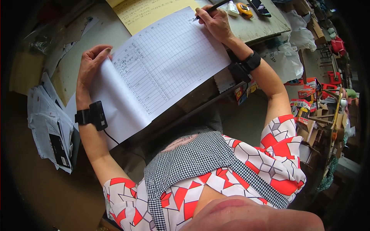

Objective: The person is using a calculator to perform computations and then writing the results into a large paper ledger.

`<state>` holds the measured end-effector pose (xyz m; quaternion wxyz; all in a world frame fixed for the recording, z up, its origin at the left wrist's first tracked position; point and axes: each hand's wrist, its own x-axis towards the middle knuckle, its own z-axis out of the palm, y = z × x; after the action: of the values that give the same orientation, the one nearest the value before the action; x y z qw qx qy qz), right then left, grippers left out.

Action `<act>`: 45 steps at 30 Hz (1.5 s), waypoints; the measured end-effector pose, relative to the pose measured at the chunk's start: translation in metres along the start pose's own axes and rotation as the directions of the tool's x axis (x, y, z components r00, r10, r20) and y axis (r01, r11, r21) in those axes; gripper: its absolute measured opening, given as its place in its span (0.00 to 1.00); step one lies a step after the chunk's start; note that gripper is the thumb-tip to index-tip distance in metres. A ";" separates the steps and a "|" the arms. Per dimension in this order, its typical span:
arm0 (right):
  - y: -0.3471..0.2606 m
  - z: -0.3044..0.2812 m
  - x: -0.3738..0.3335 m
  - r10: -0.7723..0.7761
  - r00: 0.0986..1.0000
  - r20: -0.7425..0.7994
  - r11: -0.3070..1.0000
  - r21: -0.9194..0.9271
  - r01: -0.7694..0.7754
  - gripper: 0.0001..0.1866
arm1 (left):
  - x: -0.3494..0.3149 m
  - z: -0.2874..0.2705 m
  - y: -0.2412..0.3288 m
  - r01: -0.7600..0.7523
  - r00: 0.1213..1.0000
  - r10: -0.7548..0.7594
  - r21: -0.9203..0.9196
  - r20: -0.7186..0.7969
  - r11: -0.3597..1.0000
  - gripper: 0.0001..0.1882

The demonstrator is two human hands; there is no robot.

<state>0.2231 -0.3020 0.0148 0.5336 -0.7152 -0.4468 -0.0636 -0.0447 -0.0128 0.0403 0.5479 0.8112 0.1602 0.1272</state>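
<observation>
With our right hand [216, 25] we gripped a black pen [214, 8], tip at the gridded form [169, 61]; our left hand [91, 63] held the curled page [120, 94] beside it.

Ctr bright, fisheye edges dark, warped

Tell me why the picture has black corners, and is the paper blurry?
Head view: the fisheye lens probably makes those black corners; head view: the ruled sheet is bright, its lines fairly clear; head view: soft grey shading shows on the curled page below the left hand.
</observation>
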 end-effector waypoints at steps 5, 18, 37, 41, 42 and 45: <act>0.002 0.003 0.000 -0.021 1.000 -0.010 1.000 0.000 0.021 0.15 | -0.002 0.000 0.004 0.014 1.000 -0.013 0.029 -0.006 0.999 0.12; 0.013 0.002 -0.003 0.051 0.997 0.057 0.998 0.034 -0.053 0.12 | -0.002 -0.001 -0.005 0.003 0.999 0.001 0.114 -0.034 0.993 0.13; 0.001 0.006 -0.002 0.213 0.977 0.013 0.964 0.161 -0.212 0.12 | 0.001 -0.003 -0.011 -0.024 1.000 0.026 0.106 -0.017 0.994 0.14; 0.000 0.005 -0.002 0.178 0.984 0.018 0.968 0.176 -0.178 0.12 | 0.002 -0.004 -0.011 -0.012 1.000 0.014 0.125 -0.019 0.992 0.15; 0.001 0.006 -0.001 0.186 0.982 0.018 0.966 0.177 -0.186 0.11 | 0.001 -0.004 -0.011 -0.015 1.000 0.018 0.129 -0.017 0.992 0.15; 0.002 0.007 -0.001 0.203 0.979 0.014 0.961 0.188 -0.201 0.11 | 0.001 -0.005 -0.011 -0.022 1.000 0.024 0.143 -0.014 0.990 0.15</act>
<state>0.2208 -0.2970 0.0096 0.6039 -0.7032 -0.3740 0.0317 -0.0467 -0.0041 0.0316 0.4858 0.8490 0.1639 0.1279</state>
